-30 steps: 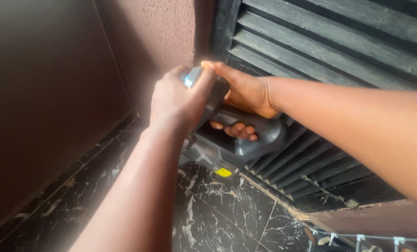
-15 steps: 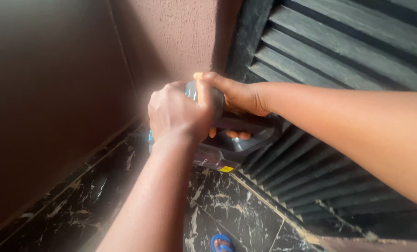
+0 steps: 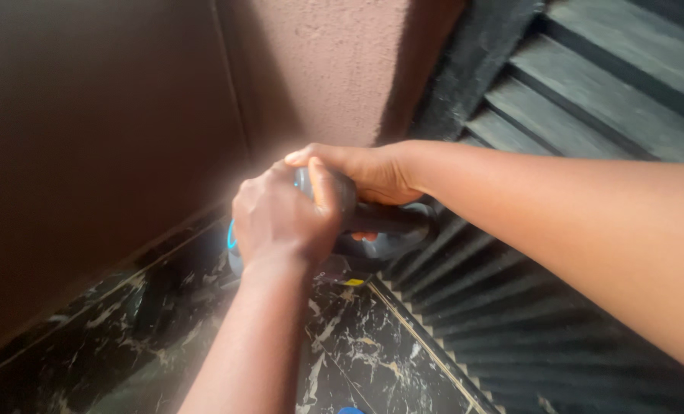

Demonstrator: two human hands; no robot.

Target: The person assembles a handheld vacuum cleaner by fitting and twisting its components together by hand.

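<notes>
Grey power tool (image 3: 372, 230) clamped by left hand (image 3: 280, 222) and right hand (image 3: 365, 172), hemmed between pink wall (image 3: 334, 69) and louvred door (image 3: 587, 100).

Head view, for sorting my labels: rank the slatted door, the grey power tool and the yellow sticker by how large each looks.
1. slatted door
2. grey power tool, mostly covered by both hands
3. yellow sticker

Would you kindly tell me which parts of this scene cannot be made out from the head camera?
- Grey power tool, head view: its front and working end are covered by the left hand and right hand.
- Right hand's fingers: mostly curled out of sight under the tool's handle.
- Small blue object: cut off by the bottom edge.
- Yellow label under the tool: too small to make out.
</notes>
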